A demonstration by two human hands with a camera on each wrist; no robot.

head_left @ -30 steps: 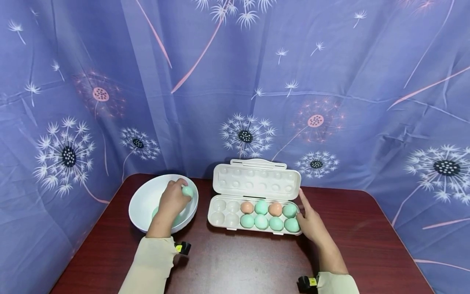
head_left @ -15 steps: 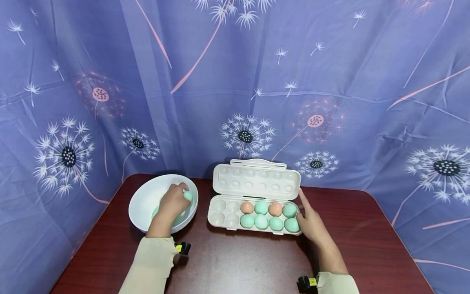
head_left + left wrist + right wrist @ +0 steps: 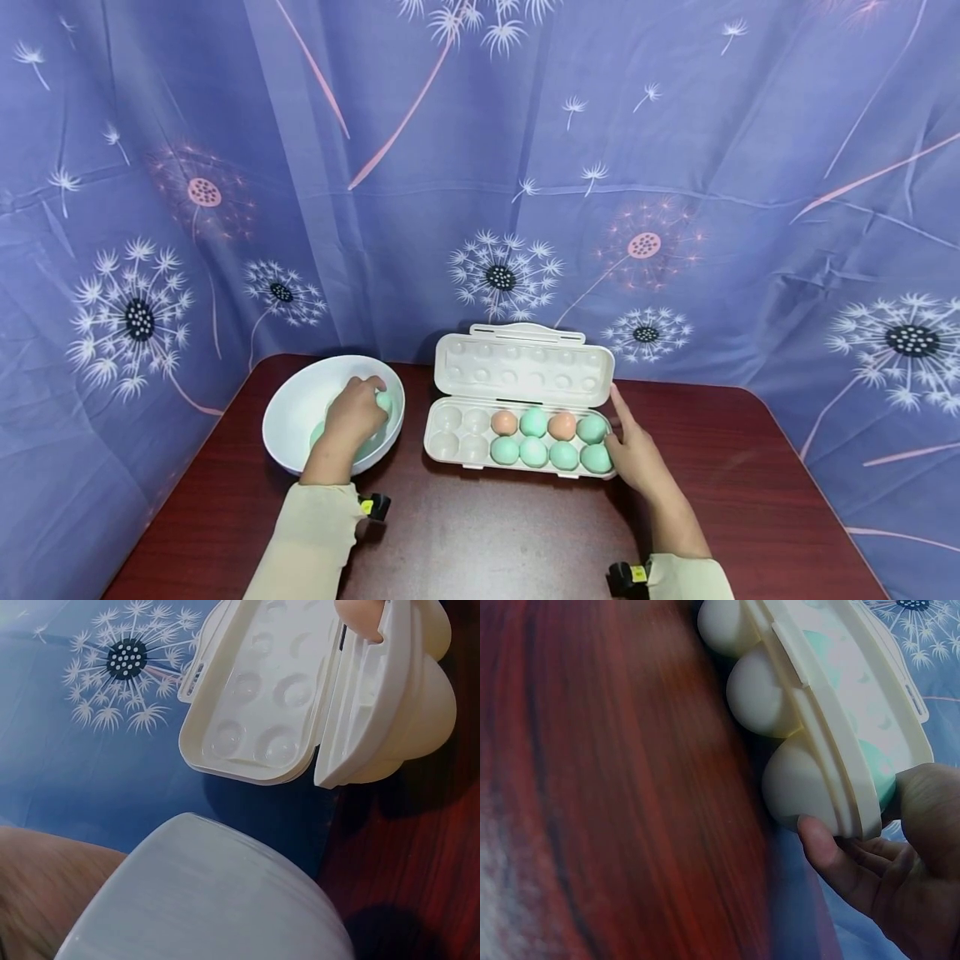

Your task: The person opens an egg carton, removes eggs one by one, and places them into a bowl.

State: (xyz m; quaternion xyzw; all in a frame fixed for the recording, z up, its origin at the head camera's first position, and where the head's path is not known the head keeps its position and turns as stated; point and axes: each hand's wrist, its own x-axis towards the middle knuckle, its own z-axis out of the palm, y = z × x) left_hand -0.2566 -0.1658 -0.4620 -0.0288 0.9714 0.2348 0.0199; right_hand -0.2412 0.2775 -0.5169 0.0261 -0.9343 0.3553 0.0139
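My left hand (image 3: 354,414) is inside the white bowl (image 3: 288,408) and grips a green egg (image 3: 384,402), partly hidden by the fingers. Another green shape (image 3: 317,433) shows beneath the wrist. In the left wrist view the bowl's wall (image 3: 210,900) hides most of the hand. An egg carton (image 3: 525,365) stands with its lid raised. Green eggs (image 3: 564,456) and two orange eggs (image 3: 504,423) sit in its cups; the leftmost cups hold none. My right hand (image 3: 637,454) holds the carton's right end, index finger along the lid, and in the right wrist view a fingertip touches a cup's underside (image 3: 799,784).
A dark red wooden table (image 3: 465,533) carries the bowl at left and the carton at centre back. Behind it hangs a blue curtain (image 3: 420,250) with a dandelion print, close to the carton's lid. Black wrist cameras (image 3: 628,577) sit at both sleeves.
My left hand has shifted slightly within the bowl, and the green egg has turned and sunk lower behind its fingers. The right hand and the carton have stayed put.
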